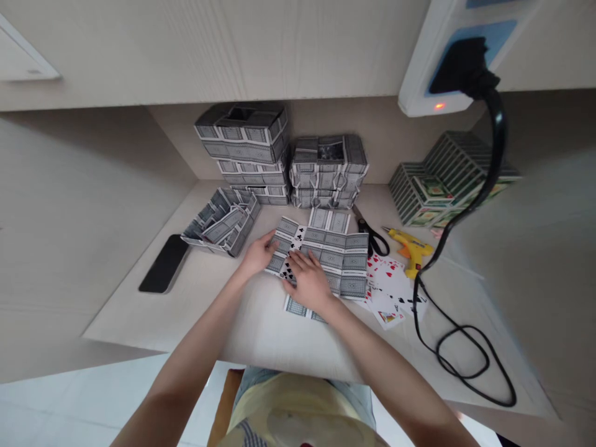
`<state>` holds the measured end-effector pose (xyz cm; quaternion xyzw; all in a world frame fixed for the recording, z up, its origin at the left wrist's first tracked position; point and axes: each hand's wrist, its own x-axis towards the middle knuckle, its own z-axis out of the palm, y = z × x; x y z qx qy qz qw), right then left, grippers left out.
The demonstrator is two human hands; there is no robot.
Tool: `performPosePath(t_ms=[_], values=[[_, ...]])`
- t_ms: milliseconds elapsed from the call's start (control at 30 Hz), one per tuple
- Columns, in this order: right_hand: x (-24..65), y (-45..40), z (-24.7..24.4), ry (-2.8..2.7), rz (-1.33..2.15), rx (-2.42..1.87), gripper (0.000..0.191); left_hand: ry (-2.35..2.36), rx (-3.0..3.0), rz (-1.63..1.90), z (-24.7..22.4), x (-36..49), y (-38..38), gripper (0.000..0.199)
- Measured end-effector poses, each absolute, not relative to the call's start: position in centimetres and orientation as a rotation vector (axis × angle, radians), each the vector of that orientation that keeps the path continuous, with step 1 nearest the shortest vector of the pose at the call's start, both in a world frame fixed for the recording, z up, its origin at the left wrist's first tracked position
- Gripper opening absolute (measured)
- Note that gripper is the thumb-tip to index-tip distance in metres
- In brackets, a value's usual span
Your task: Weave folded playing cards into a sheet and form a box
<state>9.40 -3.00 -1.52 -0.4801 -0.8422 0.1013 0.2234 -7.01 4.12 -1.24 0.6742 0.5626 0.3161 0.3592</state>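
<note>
A flat sheet of joined playing cards [354, 264], mostly grey backs up, lies on the desk with flaps sticking out at top and bottom. Near its left side a strip of faces with black clubs shows. My left hand [259, 256] grips the sheet's left edge between thumb and fingers. Flat on the sheet, fingers stretched out over the club strip, rests my right hand [311, 284]. Loose playing cards [388, 285], face up, lie against the sheet's right side. Black-handled scissors [374, 238] and a yellow glue gun [412, 247] are just beyond them.
An open card-built box [228, 248] holding card strips stands left, beside a phone [164, 264]. Card-built boxes [246, 146] are stacked behind, with another stack [329, 171] adjacent. Green-striped card packs [451, 180] stand back right. A black cable [459, 217] hangs from a power strip [419, 87].
</note>
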Motion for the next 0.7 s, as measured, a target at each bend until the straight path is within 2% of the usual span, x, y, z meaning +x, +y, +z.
performPosePath(t_ms=[300, 700], values=[[9.5, -2.9, -1.7, -2.315, 0.283, -1.337, 0.047, 1.518, 1.81, 0.787, -1.6, -7.1, 4.3, 0.046], [9.3, -2.9, -2.0, -2.234, 0.359, -1.271, 0.028, 1.658, 1.925, 0.715, -0.5, -6.3, 3.5, 0.047]])
